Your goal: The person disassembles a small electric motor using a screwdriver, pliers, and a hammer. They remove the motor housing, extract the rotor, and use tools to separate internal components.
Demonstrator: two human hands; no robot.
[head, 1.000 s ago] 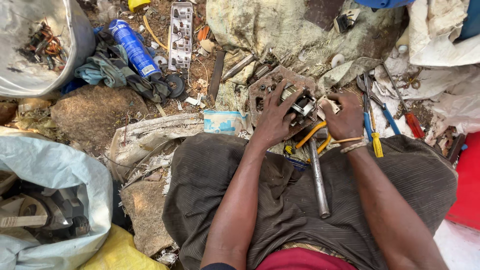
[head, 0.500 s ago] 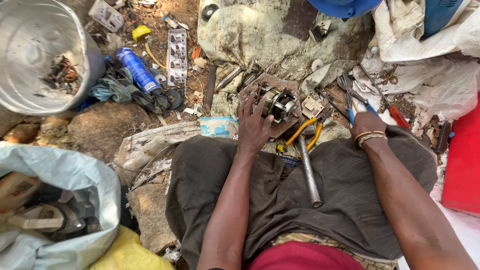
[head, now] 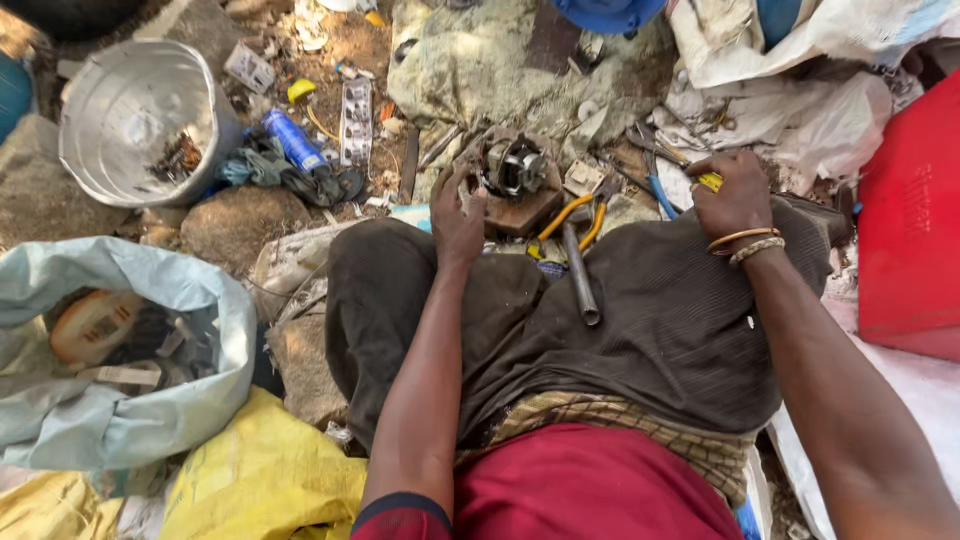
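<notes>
My left hand [head: 458,212] grips the left edge of a rusty motor part [head: 512,178] with copper windings, resting on the ground between my knees. My right hand [head: 733,196], with bracelets on the wrist, is closed on a yellow-handled tool [head: 709,181] at the right, beside blue-handled pliers [head: 655,187]. Orange-handled pliers [head: 572,214] and a grey metal rod [head: 580,275] lie on my dark trousers below the motor part.
A metal bucket [head: 135,120] with scrap stands at top left, next to a blue spray can [head: 292,139]. A pale sack [head: 120,350] of scrap lies at left, with yellow bags [head: 265,480] below it. A red container [head: 910,240] stands at right.
My right hand left the motor part and moved right to the yellow-handled tool. My left hand stays on the motor part. The view has shifted, showing more of the right side.
</notes>
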